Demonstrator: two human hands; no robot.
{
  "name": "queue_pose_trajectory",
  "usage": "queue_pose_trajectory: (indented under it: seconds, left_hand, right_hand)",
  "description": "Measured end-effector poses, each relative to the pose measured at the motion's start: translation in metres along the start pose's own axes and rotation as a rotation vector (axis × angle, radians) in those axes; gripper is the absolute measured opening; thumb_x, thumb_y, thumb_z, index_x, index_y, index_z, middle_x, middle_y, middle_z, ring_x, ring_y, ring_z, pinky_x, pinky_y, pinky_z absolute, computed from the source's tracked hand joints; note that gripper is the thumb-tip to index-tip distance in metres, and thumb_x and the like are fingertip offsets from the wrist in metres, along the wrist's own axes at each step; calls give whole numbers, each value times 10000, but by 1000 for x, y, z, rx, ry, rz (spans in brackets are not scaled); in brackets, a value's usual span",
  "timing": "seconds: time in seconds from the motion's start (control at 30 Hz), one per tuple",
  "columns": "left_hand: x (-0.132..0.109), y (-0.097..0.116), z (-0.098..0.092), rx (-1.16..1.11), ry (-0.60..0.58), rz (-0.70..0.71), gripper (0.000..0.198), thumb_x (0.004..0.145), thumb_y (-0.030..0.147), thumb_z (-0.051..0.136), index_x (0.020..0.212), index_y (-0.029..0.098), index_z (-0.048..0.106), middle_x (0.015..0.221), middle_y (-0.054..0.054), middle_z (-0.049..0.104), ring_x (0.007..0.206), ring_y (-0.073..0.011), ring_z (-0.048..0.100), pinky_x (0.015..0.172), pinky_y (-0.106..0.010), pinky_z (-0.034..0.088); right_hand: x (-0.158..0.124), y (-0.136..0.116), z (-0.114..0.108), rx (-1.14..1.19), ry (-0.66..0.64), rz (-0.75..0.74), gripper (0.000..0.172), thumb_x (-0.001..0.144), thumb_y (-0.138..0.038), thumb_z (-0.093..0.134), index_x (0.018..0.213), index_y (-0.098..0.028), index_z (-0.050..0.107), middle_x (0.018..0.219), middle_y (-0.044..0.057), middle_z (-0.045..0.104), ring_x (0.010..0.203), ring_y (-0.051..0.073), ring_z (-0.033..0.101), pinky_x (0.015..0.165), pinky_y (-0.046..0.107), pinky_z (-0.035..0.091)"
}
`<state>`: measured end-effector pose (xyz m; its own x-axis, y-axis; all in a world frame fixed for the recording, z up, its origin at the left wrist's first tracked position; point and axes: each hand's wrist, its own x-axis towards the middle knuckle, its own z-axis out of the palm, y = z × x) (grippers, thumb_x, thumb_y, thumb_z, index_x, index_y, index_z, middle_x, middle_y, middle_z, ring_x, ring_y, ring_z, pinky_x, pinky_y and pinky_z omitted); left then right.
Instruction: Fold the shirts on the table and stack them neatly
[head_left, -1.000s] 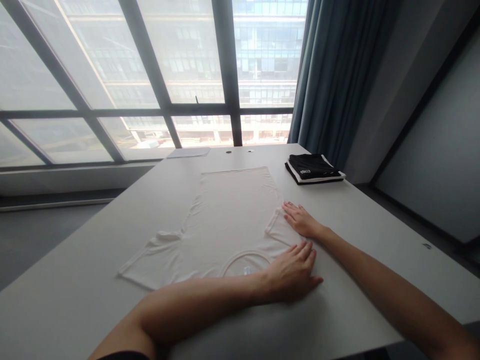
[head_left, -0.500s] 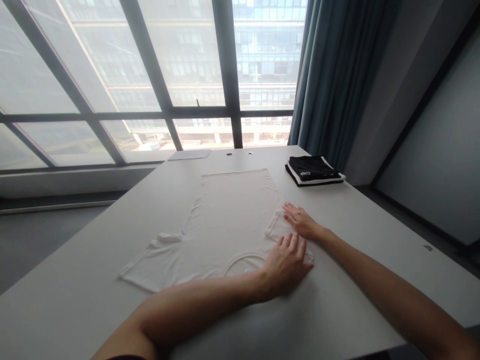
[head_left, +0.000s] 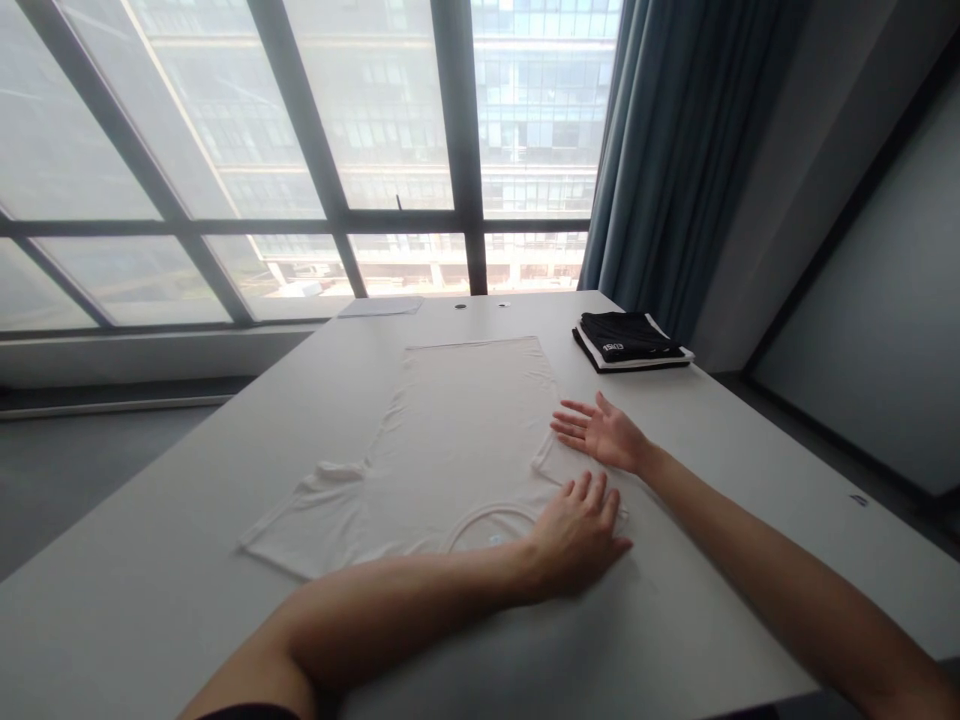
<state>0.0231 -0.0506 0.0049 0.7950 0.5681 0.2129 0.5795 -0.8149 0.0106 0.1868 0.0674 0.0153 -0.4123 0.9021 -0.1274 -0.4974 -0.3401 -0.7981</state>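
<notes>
The white T-shirt (head_left: 465, 440) lies mostly leftward of both hands, long axis running away past them, the left hand (head_left: 577, 535) spread flat at its near end, the right hand (head_left: 604, 437), apart with fingers straight, nearer the far hem (head_left: 472, 343)

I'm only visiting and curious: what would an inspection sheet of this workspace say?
Surface: white table, large and flat.
Things being handled: white T-shirt, spread out with slight wrinkles, collar toward the person.
Clutter: stack of folded black and white cloth at far right; thin sheet at far left.
Hands: left hand palm down by the shirt's right-side shoulder; right hand open, palm showing, over the nearby sleeve, contact unclear.
Cables: nothing seen.
Surroundings: large windows ahead, blue curtain right.
</notes>
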Motion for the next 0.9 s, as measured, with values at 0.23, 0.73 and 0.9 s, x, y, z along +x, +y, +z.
queue_pose_trajectory:
  seconds: [0.23,0.73,0.9]
  left_hand:
    - [0,0,0,9,-24,11,620,1027,523,400,1432,56,459,1504,-271,457,1408,-370,430,1094,-498,407]
    - [-1,0,1,34,-1,18,617,1031,530,378,1427,66,471,1510,-264,450,1391,-378,443,1079,-498,417]
    - [-1,0,0,41,-7,16,622,1032,531,375,1435,64,461,1508,-262,450,1388,-376,447,1083,-496,415]
  right_hand:
    - [5,-14,-21,135,234,-198,497,1030,-547,275,1144,-237,647,1237,146,681,1242,264,614,1022,512,537]
    - [18,-8,-42,-560,485,-482,192,884,-358,594,965,-225,706,1017,81,736,819,200,674,768,346,560]
    - [6,-20,-61,-1502,265,-474,159,798,-316,631,768,-202,738,751,51,712,655,184,568,687,316,453]
